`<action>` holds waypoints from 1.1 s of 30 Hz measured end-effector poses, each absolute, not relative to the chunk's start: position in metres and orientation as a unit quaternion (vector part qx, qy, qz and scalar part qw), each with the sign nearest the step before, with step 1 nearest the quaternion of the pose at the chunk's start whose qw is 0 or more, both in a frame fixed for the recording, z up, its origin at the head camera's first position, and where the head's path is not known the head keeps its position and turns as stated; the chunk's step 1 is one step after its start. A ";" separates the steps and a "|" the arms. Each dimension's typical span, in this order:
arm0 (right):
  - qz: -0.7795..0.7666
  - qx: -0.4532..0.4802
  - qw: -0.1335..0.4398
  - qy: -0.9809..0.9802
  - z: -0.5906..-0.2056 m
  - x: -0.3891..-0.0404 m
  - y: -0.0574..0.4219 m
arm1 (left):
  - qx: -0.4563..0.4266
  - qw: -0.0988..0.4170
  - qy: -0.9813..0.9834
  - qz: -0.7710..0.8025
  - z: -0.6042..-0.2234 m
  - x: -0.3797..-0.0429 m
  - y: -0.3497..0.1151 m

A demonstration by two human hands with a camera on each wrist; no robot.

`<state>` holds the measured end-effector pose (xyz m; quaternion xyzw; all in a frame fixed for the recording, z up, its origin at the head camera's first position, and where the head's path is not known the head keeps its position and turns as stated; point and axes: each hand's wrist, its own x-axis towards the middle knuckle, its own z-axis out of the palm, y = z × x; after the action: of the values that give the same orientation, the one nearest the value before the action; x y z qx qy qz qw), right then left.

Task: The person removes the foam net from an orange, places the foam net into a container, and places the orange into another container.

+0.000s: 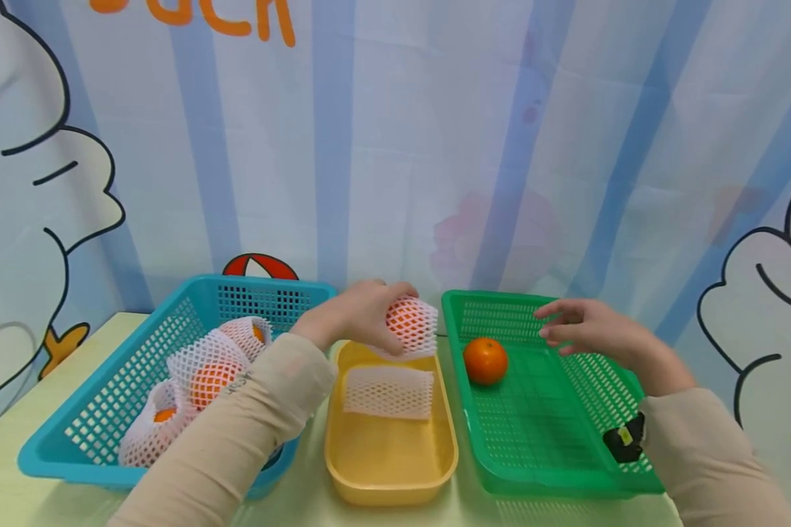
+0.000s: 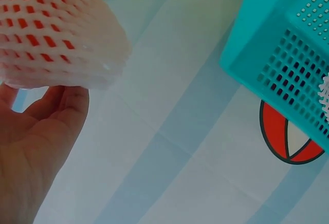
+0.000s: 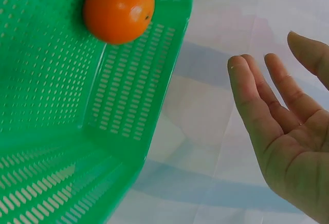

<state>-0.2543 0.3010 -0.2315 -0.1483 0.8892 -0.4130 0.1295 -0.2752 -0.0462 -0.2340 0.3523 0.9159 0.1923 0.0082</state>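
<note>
Grips a netted orange [image 1: 410, 326] in the left hand [image 1: 361, 315], above the far end of the yellow tray [image 1: 395, 457]. Points the net's jagged edge rightward, toward the green basket [image 1: 534, 428], with the net's axis running roughly left to right. Parts thumb and fingers about as far as the fruit is wide, fingers over the top, thumb underneath. Extends the right hand [image 1: 587, 328] near the green basket's right rim, fingers loosely straight, pointing left, holding nothing. Shows a loose net [image 1: 389, 393] lying lengthwise across the tray, and a bare orange [image 1: 485, 361] by the green basket's left wall.
</note>
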 end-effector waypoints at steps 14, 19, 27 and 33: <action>-0.442 -0.176 0.133 0.869 -0.228 -0.263 0.269 | 0.356 -0.010 0.913 0.201 -0.237 -0.276 -0.039; -0.446 -0.179 0.135 0.866 -0.230 -0.266 0.257 | 0.357 -0.015 0.911 0.204 -0.238 -0.277 -0.035; -0.452 -0.179 0.136 0.863 -0.231 -0.269 0.239 | 0.348 -0.021 0.914 0.207 -0.236 -0.278 -0.029; -0.456 -0.185 0.136 0.860 -0.231 -0.272 0.230 | 0.342 -0.022 0.916 0.210 -0.237 -0.278 -0.026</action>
<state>-0.2718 0.2302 -0.2309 -0.1845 0.8597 -0.4564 0.1360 -0.2782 -0.0264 -0.2367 0.3416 0.9159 0.2098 -0.0217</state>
